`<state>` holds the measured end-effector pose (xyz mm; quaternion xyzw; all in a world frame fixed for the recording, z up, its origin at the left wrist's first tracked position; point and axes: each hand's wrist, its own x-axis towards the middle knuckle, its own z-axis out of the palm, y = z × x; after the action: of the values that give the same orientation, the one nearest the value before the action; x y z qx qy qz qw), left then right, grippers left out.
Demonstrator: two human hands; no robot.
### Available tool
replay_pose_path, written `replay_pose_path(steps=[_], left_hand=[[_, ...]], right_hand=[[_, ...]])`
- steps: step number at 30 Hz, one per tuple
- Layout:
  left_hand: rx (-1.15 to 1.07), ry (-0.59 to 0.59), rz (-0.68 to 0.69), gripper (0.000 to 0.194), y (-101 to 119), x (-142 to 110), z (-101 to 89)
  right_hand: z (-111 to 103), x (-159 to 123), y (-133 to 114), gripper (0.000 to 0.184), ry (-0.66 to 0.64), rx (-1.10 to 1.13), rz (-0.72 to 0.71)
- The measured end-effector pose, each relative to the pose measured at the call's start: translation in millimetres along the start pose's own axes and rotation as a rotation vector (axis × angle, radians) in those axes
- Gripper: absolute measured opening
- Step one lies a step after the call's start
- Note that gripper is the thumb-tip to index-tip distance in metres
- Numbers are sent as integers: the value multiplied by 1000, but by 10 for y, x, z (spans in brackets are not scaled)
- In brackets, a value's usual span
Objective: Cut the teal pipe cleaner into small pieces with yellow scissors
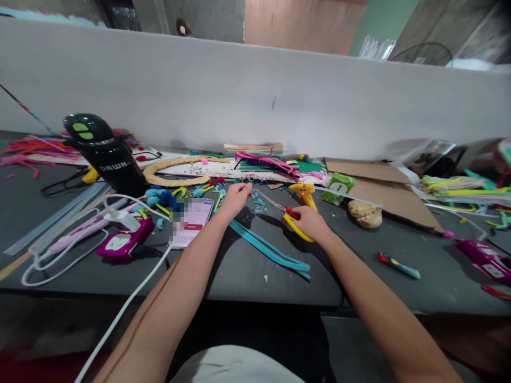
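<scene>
My left hand (236, 199) is closed in a pinch over the middle of the table; whatever its fingertips hold is too small to make out. To its right, my right hand (310, 224) grips scissors (296, 227) with yellow and red handles, their thin tip pointing toward my left fingertips. Small turquoise fluff clippings (260, 205) lie scattered between and below the hands. Turquoise pipe cleaners (271, 249) stretch across the table in front of me. Just beyond my right hand stands a yellow glue gun (303, 192).
A phone (196, 221) and purple power socket (125, 239) with white cables lie left, near a black bottle (107, 159). Cardboard (393, 199), a stone-like lump (364, 214), a green packet (338, 189) and a cutter knife (399, 266) are right. A white partition (199, 96) rises behind.
</scene>
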<state>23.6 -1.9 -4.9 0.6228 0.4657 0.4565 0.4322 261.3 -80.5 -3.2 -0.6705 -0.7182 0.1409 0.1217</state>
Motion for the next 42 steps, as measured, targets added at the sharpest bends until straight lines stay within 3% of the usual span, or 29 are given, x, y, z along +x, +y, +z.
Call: replay_pose_path(steps=[42], left_hand=[[17, 6, 7, 42, 5, 5, -9]], right_hand=[[-27, -18, -11, 41, 6, 21, 21]])
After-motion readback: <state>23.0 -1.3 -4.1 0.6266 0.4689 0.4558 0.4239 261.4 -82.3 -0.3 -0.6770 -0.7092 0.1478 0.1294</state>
